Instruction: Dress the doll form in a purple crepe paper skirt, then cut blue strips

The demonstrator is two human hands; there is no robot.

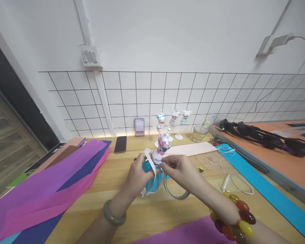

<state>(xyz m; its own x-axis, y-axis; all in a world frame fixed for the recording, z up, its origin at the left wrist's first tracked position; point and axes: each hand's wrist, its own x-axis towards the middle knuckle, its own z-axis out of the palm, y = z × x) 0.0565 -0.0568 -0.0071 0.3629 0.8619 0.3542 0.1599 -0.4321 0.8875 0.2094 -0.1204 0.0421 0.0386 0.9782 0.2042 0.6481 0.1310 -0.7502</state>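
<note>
A wire grid (218,98) runs along the white wall behind a wooden tabletop (147,210). On the tabletop's left side lies a fan of paper sheets (48,189) in purple, pink and dark blue. On the right, a blue strip (266,193) runs along the edge of an orange board (289,159), which carries a heap of black straps (264,135). A pale pink sheet (190,148) lies flat behind the hands, with a clear plastic disc (213,161) just beside it, strewn with small beads.

Near the middle of the tabletop the person holds a small mannequin (160,146), upright, patterned in pink and blue, with a blue skirt (152,176) of thin paper about its base. The left hand (137,174), with a green bangle (114,214) on the wrist, has its grip closed on the skirt at the mannequin's waist. The right hand (180,171), with a beaded bracelet (235,217) on the wrist, pinches a white ribbon (149,159) that loops at the waist. A tape roll (175,189) lies just under the right hand.

Against the wall stand three more mannequins (174,122), a glass (199,134) and a small card (139,126). A phone (120,144) lies face down near the paper sheets.
</note>
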